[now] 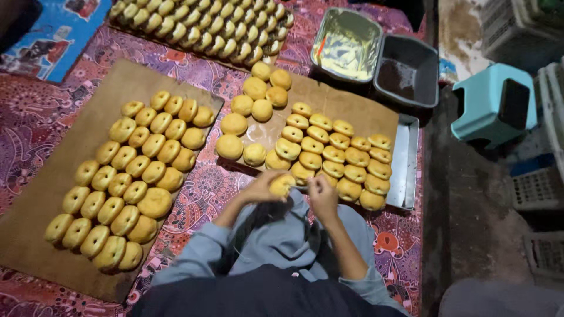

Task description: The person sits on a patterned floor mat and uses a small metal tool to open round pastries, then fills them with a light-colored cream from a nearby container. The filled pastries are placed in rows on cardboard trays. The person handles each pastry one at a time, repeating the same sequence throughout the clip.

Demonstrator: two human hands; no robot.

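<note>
My left hand cups a round golden bun just above my lap. My right hand is pinched on a thin stick-like tool whose tip meets the bun; the tool is too small to make out. Right in front of my hands a metal tray lined with brown paper holds several buns with a hole poked in the top, and plain round buns at its left and far side.
A brown paper sheet at left carries rows of holed buns. Another batch lies at the back. A foil-lined tub, a grey tub and a teal stool stand at right.
</note>
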